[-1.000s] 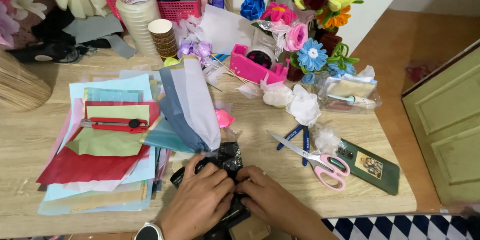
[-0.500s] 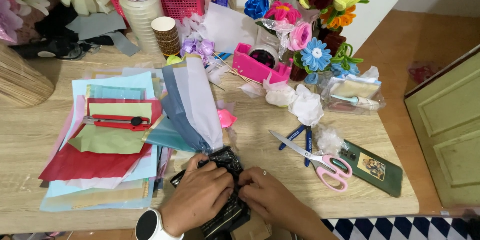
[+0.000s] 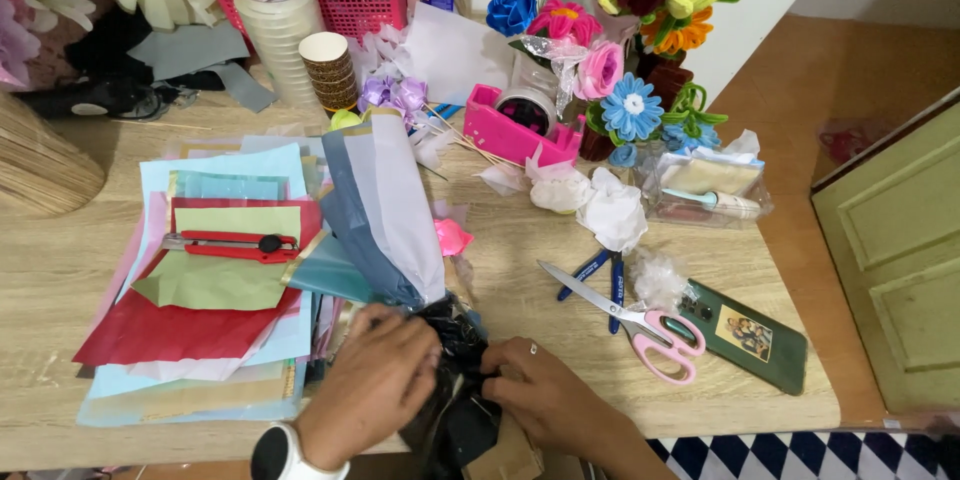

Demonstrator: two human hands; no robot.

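My left hand [image 3: 375, 380] and right hand [image 3: 545, 395] each held a closed grip on the crinkled black plastic wrap [image 3: 455, 340] between them, at the blue-and-white paper bouquet cone's [image 3: 385, 210] base, near the wooden counter's [image 3: 520, 260] front edge.

Black wrap [image 3: 462, 380], pink-handled scissors [image 3: 640, 325], perhaps dark-green phone case [image 3: 750, 335]

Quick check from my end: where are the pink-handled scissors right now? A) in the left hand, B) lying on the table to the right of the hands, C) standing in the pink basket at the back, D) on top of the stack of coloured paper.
B: the pink-handled scissors lie flat on the wooden table, right of the right hand; both that and the left hand grip the black wrapping.
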